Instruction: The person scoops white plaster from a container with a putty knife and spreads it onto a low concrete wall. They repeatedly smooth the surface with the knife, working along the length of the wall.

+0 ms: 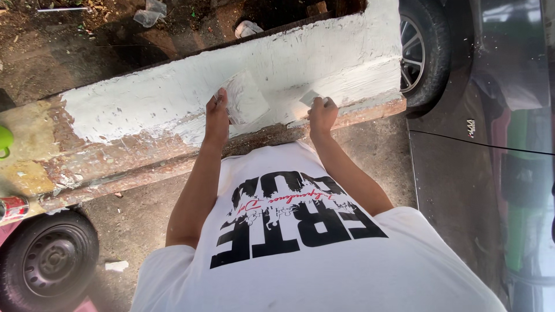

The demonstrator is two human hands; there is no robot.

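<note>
Left hand (217,118) grips a wide putty blade (245,98), right hand (321,115) pinches a smaller scraper (309,97), both at the low wall (144,104)'s near edge. My guess: wet filler could slop off that edge, or a blade could gouge the fresh coat if tilted.

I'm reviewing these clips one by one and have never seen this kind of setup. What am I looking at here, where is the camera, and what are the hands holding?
There is no machine here: a person wears one camera on the head, looking down past a white printed T-shirt. The left hand holds a wide flat blade smeared with pale filler. The right hand holds a smaller blade. Both rest against a low wall, coated white across the middle and right, bare and rust-coloured at the left. Car tyres show at upper right and lower left.
</note>
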